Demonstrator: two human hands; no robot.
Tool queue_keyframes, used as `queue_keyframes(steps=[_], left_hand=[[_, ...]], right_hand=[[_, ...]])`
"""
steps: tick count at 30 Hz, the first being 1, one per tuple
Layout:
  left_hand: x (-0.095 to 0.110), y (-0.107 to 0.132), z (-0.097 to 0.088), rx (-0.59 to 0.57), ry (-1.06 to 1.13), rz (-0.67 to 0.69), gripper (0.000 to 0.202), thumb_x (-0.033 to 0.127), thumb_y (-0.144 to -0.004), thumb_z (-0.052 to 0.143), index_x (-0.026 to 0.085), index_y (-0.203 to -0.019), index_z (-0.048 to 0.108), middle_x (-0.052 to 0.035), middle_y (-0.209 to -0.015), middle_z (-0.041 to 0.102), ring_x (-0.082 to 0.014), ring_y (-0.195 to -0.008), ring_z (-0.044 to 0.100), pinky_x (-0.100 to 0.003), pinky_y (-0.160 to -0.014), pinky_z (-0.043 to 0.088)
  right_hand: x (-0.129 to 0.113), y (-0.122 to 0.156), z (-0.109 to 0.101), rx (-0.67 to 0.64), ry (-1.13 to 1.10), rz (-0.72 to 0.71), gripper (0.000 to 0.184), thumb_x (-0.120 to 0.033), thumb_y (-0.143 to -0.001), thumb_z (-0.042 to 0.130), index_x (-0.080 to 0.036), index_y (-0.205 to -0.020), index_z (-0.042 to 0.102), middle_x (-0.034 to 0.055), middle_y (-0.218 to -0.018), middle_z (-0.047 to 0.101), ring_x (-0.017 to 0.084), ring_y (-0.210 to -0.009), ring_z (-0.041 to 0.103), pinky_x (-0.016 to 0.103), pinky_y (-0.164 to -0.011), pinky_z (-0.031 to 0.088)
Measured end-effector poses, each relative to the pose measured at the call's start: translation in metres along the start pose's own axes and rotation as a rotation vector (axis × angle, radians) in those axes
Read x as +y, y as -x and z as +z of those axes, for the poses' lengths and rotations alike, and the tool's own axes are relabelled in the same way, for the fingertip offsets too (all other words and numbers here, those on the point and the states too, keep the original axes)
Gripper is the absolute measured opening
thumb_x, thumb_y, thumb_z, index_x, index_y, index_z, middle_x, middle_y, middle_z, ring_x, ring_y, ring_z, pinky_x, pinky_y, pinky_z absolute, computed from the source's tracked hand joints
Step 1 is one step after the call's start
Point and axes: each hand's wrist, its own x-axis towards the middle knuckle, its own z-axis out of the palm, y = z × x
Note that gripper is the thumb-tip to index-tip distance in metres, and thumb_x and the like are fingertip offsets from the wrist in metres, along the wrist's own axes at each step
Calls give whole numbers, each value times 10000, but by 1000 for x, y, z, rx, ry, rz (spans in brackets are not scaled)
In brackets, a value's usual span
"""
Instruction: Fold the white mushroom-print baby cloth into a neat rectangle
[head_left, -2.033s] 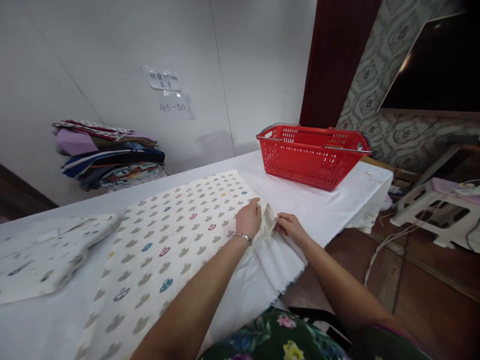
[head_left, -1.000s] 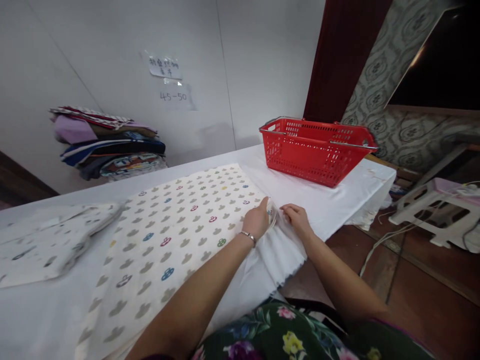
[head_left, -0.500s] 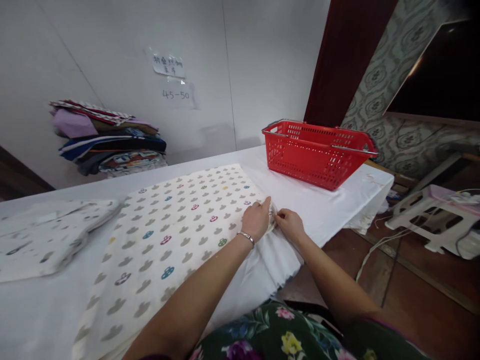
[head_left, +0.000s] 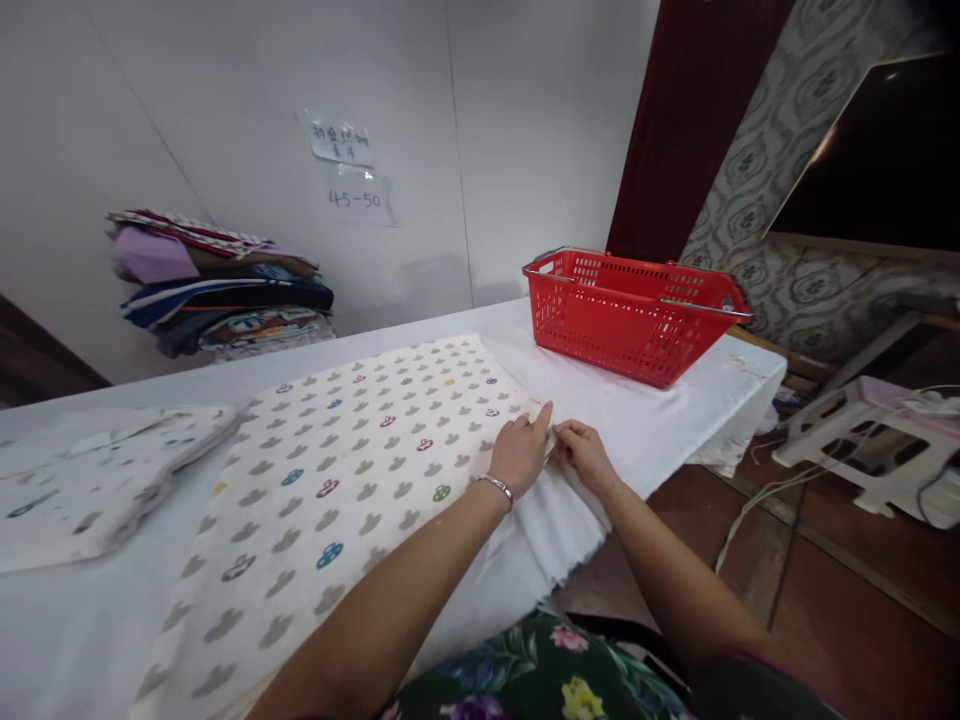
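- White spotted cloth [head_left: 352, 470] is lying flat on the counter [head_left: 660, 420], near the red basket [head_left: 630, 315].
- Left hand [head_left: 521, 455] is resting half-open on its basket-side corner.
- Right hand [head_left: 585, 455] is pinching that corner.

Both hands [head_left: 523, 455] — patterned cloth [head_left: 337, 470] corner

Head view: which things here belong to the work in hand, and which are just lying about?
In hand:
cloth, spread on the table
left hand, resting on its near right corner
right hand, pinching that corner

Lying about:
basket
folded cloth, at left
fabric stack
wall notes
stool
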Motion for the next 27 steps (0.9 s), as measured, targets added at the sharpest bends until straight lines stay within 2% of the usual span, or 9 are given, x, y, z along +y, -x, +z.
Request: queue_keyframes(steps=[4,7,21,27], left_hand=[[4,1,6,-8,-4,9,599,150,-850,404,121,-1403,175,-68,-798,624,-202,-857,570,-293,-720,388],[5,2,8,-7,-11,12,592,167,-853,414,129,-1400,190,-68,-799,622,-203,-836,576,-291,-708,390],[7,4,9,16,-61,79,554,135,-864,395,136,-1385,206,-80,-872,631,-195,-839,584,-309,-740,389],[13,3,-3,-23,-15,59,556,220,-863,399,124,-1384,229,-102,-958,639,-219,-887,582,-332,-764,404]], right_hand=[[2,-3,-3,-65,-76,49,241,-398,-656,611,-186,-621,501,-57,-435,451,80,-363,389,206,-361,149],[3,-3,-5,-87,-125,61,246,-398,-656,623,-180,-641,510,-56,-451,463,72,-366,396,202,-359,135],[-4,2,-4,-39,-181,33,266,-393,-654,645,-170,-605,507,-72,-439,418,49,-364,332,205,-364,148],[-5,2,-3,-66,-133,9,262,-413,-640,644,-168,-629,553,-64,-451,436,57,-383,329,212,-389,197]])
